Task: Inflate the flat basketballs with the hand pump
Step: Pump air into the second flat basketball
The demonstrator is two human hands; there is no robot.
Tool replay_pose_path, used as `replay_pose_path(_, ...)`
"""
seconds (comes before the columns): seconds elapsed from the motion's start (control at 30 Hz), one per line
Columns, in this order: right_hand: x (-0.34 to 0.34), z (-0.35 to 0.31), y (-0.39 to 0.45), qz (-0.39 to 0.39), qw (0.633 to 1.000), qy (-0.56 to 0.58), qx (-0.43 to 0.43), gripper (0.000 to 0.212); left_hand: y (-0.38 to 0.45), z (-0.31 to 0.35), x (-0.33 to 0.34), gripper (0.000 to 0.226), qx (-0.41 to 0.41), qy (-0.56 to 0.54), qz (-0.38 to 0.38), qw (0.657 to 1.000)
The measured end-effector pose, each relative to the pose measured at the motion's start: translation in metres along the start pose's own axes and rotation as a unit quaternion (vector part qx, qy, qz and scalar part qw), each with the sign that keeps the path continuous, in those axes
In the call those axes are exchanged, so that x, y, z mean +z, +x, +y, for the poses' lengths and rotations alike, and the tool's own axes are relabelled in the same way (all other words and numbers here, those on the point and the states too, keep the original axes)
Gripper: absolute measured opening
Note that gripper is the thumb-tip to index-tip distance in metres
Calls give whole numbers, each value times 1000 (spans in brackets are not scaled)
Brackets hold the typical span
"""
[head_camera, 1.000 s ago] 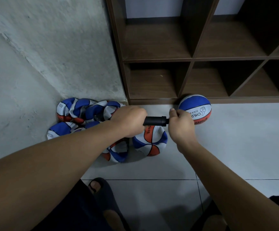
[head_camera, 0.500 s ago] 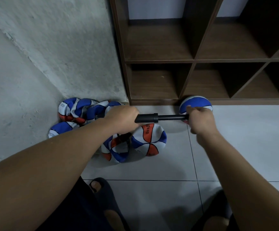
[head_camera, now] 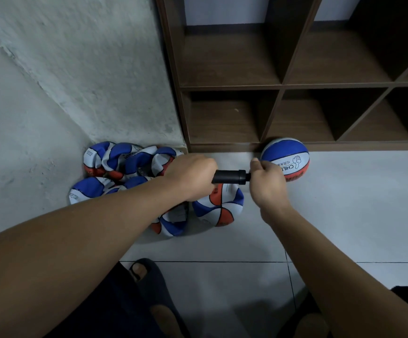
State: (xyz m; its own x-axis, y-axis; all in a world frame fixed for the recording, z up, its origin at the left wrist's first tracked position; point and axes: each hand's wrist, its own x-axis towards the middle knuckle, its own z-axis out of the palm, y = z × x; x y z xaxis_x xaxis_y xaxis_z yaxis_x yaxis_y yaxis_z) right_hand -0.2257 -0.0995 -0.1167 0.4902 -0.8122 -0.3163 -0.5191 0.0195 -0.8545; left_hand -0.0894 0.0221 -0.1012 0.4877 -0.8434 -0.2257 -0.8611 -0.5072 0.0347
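Note:
A black hand pump lies level between my hands, its rod pushed in. My left hand grips the barrel's left end. My right hand grips the handle at the right end, hard against the barrel. Under the pump sits a partly filled blue, white and orange basketball; where the pump joins it is hidden. A round, inflated ball rests on the floor just behind my right hand. Several flat balls are heaped in the wall corner at left.
A brown wooden cubby shelf stands on the floor behind the balls. A rough grey wall closes the left side. My slippered foot is on the white tiles below my arms.
My right hand has pushed the handle leftward, driving the extended rod back into the barrel. The left hand has held the barrel nearly still.

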Motion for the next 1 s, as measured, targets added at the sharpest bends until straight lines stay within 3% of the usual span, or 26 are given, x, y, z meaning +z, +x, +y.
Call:
replay_pose_path(0.37, -5, 7, 6, -44, 998, 11, 47, 41, 2, -8, 11, 22, 31, -16, -14, 999)
replay_pose_path(0.6, -50, 13, 38, 56, 990, 63, 111, 24, 2, -45, 15, 33, -6, -29, -11, 1000)
replay_pose_path(0.87, -8, 12, 1, 30, 1000, -2, 3, 40, 1, -21, 13, 25, -7, -23, -21, 1000)
replay_pose_path(1.0, 3, 10, -6, -6, 1000, 5, -5, 41, -4, -11, 16, 24, -9, -7, -23, 1000)
